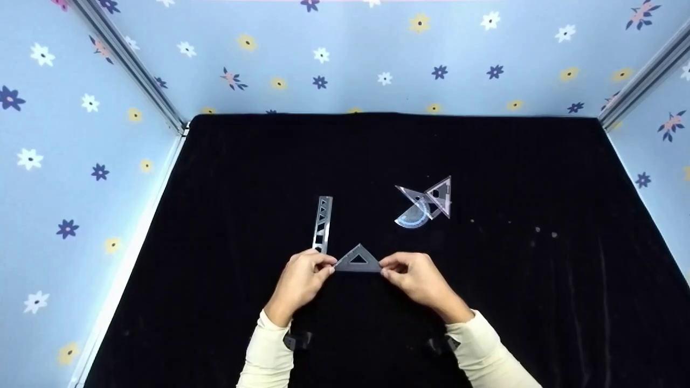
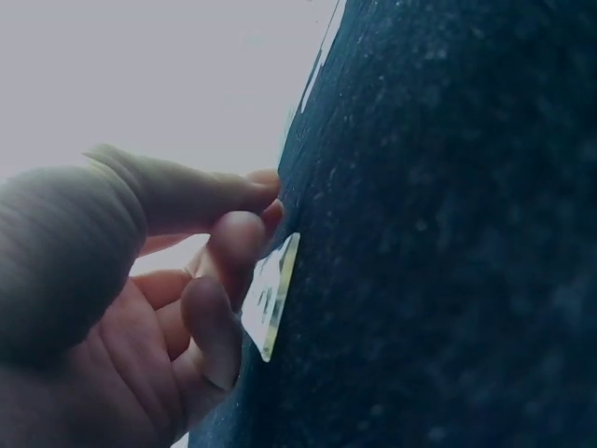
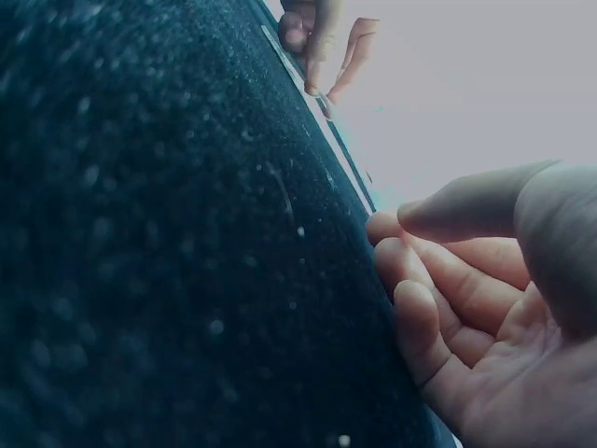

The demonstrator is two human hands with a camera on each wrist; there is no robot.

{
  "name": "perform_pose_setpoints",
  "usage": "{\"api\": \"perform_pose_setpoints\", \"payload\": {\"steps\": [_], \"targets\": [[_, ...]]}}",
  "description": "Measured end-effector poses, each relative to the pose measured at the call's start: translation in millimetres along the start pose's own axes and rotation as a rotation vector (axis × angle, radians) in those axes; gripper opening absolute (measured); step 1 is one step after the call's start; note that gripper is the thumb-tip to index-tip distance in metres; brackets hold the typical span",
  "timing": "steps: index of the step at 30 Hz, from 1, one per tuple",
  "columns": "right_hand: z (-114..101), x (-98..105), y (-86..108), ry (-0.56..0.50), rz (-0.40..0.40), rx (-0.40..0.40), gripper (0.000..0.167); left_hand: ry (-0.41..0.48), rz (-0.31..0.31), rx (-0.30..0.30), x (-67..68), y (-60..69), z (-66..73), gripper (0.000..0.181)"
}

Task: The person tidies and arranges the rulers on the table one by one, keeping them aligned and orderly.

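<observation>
A clear triangular set square [image 1: 371, 265] lies with its long edge toward me and its peak pointing away. At its left corner my left hand [image 1: 303, 276] pinches it between thumb and fingers. My right hand [image 1: 422, 279] pinches the opposite corner the same way. Just beyond the left hand's knuckles lies a clear ruler [image 1: 322, 218] with shaped cut-outs, its near end partly hidden by that hand. In the right wrist view, the right hand's fingers [image 3: 415, 252] are curled close to the cloth.
Farther back on the right, a clear protractor [image 1: 412, 216] overlaps one set square [image 1: 409, 193] beside another triangular set square [image 1: 444, 196]. Black cloth [image 1: 259, 172] covers the table. Flower-patterned panels [image 1: 356, 59] enclose the back and sides. Small pale specks [image 1: 554, 235] dot the cloth at right.
</observation>
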State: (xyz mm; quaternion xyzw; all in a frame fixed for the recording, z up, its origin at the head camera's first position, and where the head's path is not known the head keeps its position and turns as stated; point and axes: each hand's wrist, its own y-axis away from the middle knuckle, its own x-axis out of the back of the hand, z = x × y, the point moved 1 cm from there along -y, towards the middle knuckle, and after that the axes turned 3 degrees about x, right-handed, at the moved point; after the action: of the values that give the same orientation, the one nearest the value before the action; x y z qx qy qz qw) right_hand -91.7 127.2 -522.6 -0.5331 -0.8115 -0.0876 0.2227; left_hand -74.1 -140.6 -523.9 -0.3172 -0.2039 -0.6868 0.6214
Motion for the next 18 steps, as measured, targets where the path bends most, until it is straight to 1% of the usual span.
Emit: {"api": "perform_pose_setpoints", "payload": {"steps": [3, 6, 10, 18], "targets": [[-0.3, 0.7, 0.1, 0.016, -0.007, -0.007, 0.012, -0.018, 0.019, -0.019, -1.5, -0.2, 0.0, 0.014], [-0.4, 1.4, 0.2, 0.033, -0.013, -0.016, 0.013, -0.057, 0.035, -0.053, -3.3, -0.2, 1.2, 0.016], [-0.5, 2.3, 0.4, 0.055, -0.016, -0.025, 0.013, -0.107, 0.046, -0.083, -5.5, -0.5, 2.6, 0.018], [-0.5, 2.2, 0.9, 0.092, -0.015, -0.017, 0.014, -0.137, 0.041, -0.103, -6.8, -0.4, 3.5, 0.021]]}}
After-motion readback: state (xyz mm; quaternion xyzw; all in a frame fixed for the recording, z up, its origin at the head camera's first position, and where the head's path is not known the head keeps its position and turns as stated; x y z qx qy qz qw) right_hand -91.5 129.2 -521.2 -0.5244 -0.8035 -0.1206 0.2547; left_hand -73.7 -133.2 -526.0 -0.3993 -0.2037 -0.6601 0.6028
